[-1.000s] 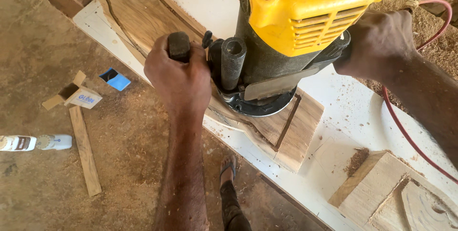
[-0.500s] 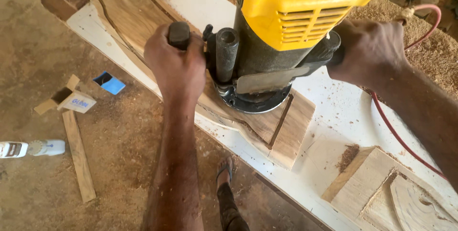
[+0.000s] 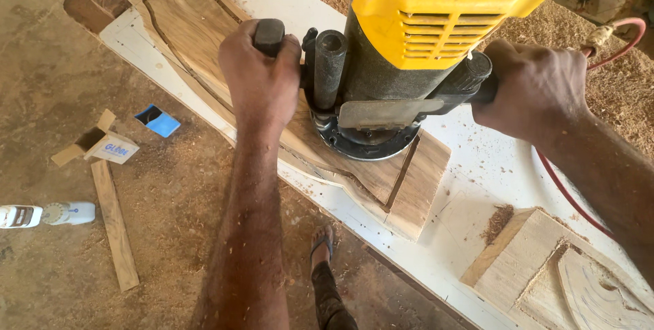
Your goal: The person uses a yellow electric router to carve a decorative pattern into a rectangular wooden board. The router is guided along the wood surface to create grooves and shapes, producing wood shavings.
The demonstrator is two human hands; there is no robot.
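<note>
With the left hand [image 3: 260,78] and right hand [image 3: 538,88] each closed around a handle, the router [image 3: 402,57] is being guided along the board [image 3: 204,37], seemingly mid-cut; steady, even pressure is judged necessary next.

Glossy yellow plastic router [image 3: 436,37] on rough-grained wood board [image 3: 197,30].

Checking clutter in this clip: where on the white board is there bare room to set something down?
Bare white board lies between the routed plank and the cut wood block. It is crowded where the left hand and right hand grip the yellow router.
</note>
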